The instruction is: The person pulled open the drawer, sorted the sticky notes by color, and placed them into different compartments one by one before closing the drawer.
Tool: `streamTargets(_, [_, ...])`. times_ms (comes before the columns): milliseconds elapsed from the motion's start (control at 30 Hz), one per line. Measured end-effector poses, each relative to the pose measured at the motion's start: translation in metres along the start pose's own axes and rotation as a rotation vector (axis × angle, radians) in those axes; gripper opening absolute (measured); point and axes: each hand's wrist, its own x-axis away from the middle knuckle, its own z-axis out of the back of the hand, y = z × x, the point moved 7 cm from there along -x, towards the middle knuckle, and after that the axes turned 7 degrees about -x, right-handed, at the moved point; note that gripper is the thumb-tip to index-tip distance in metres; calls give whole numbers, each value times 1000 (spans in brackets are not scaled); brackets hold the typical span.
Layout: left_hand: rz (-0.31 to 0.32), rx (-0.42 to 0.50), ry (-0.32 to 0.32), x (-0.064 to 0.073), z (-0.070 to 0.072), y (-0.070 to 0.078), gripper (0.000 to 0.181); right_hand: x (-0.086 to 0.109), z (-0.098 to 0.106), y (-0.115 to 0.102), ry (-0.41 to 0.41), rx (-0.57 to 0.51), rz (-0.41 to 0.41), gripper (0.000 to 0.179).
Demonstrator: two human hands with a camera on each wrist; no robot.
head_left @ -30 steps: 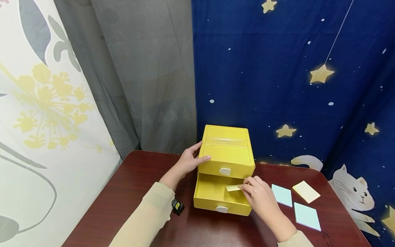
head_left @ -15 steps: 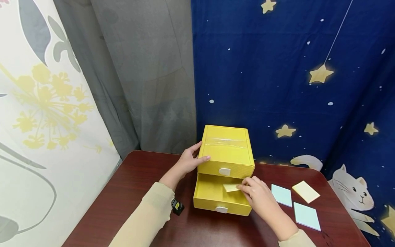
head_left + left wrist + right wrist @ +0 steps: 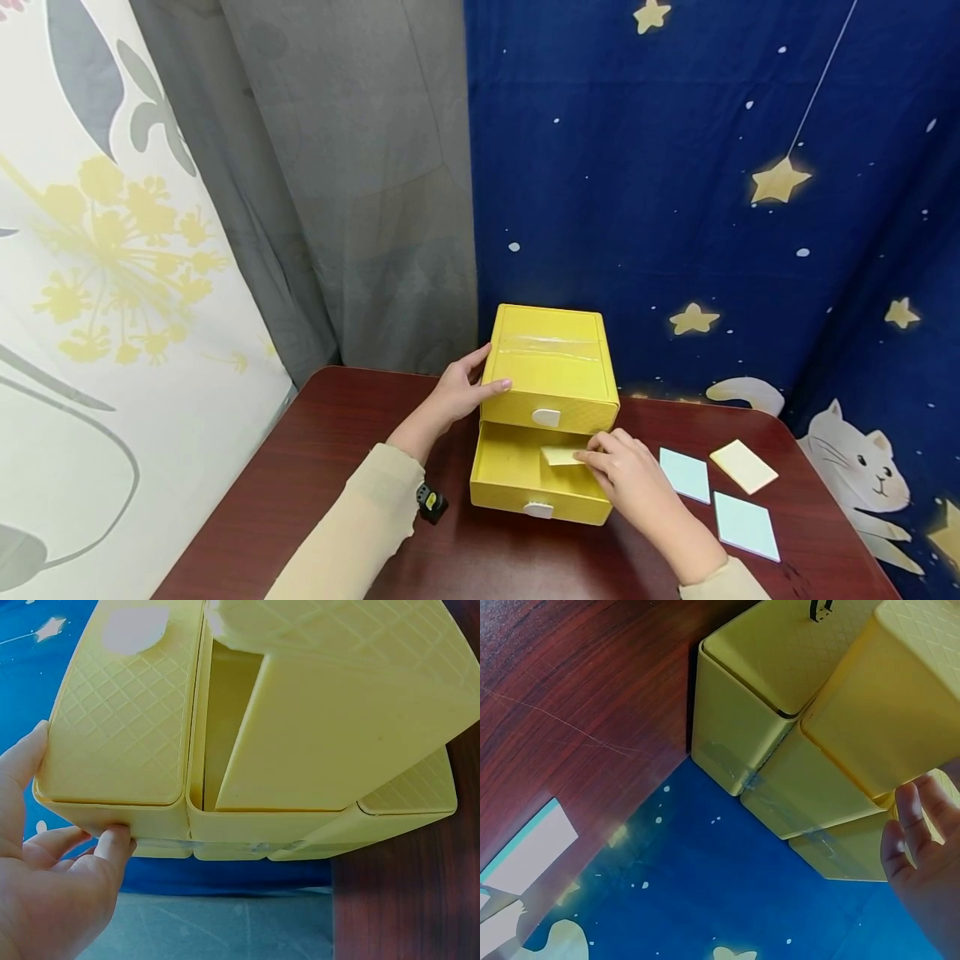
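Observation:
A yellow drawer unit [image 3: 551,354] stands on the table, a middle drawer [image 3: 510,467] pulled out and the drawer above it closed. At the unit's upper left edge, my left hand [image 3: 463,390] holds on, thumb on the top and fingers along the side. The left wrist view shows that hand [image 3: 71,877] against the unit's side. My right hand [image 3: 622,467] reaches over the drawer's right side and pinches a pale yellow sticky note pad [image 3: 558,456] inside it. In the right wrist view, the drawer wall hides the pad and part of that hand [image 3: 930,847].
Right of the unit lie two light blue sticky note pads, a rear one [image 3: 686,475] and a front one [image 3: 746,525], and a cream pad [image 3: 744,467]. A dark red table [image 3: 360,417] bears everything. Behind it hang a grey curtain [image 3: 375,208] and a blue starry curtain [image 3: 600,167].
The pale yellow pad has shifted slightly left in the drawer and tilted to show more of its face. My right hand has moved slightly left with it; my left hand stays put.

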Motion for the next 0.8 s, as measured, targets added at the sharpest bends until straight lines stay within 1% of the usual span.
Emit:
streamTargets(133, [-1, -4, -12, 14, 2, 18, 82, 1, 1, 1, 4, -15, -7, 26])
streamTargets(533, [-9, -15, -12, 16, 2, 21, 80, 4, 3, 4, 42, -53, -27, 30])
streamTargets(800, [-15, -16, -13, 15, 2, 20, 80, 9, 6, 10, 44, -66, -78, 28])
